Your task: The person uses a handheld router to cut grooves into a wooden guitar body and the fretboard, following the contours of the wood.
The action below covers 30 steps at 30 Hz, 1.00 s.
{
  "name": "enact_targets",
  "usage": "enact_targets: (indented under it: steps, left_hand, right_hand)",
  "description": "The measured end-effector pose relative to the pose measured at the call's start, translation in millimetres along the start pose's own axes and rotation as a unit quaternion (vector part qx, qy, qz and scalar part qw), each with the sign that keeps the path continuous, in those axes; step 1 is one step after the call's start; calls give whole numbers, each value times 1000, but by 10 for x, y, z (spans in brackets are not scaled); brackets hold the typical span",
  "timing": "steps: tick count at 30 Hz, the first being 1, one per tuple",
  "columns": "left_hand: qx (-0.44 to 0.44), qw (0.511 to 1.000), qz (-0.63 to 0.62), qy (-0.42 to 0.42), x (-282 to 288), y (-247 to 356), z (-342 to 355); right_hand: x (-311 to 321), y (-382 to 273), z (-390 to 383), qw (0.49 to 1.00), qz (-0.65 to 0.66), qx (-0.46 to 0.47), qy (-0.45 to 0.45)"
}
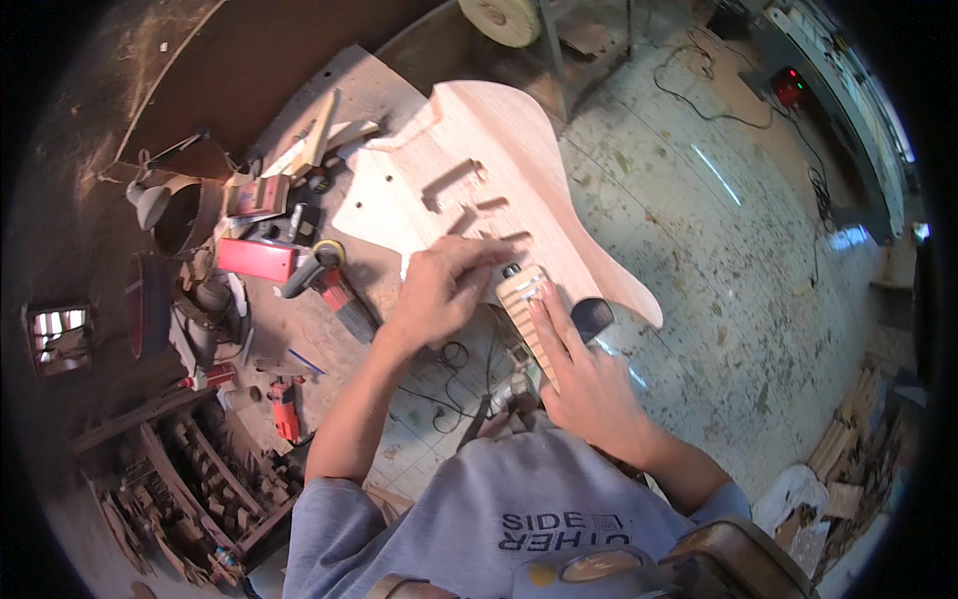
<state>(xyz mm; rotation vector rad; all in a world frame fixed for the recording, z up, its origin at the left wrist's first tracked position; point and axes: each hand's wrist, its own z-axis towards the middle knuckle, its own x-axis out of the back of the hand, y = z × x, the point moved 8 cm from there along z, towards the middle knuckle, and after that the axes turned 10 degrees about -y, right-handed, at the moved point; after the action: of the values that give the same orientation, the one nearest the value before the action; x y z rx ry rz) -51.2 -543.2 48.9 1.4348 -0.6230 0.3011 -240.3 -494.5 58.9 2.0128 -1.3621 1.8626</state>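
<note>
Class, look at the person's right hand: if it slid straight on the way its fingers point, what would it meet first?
Probably the striped sanding block that the right hand already presses; beyond lies the guitar body. Depth is uncertain.

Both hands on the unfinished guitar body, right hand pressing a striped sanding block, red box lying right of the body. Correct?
Not quite. In the head view the red box lies left of the guitar body, on the cluttered workbench. The rest holds: left hand rests on the body and right hand presses the striped sanding block.
</note>
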Motion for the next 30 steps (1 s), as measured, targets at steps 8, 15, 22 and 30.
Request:
enact_targets:
  steps: [8,15,22,30]
  left_hand:
    - [2,999,7,-32,-25,9,4]
    - [-15,999,32,-26,0,3,20]
    - [-34,999,36,11,9,25,11]
    - [-27,999,37,17,-13,40,33]
  right_hand:
    - [-51,24,-16,1000,26,7,-3]
    - [-72,19,13,1000,8,6,-4]
    - [-109,19,34,1000,-16,-1,-16]
    - [-38,-25,10,999,-28,-2,-25]
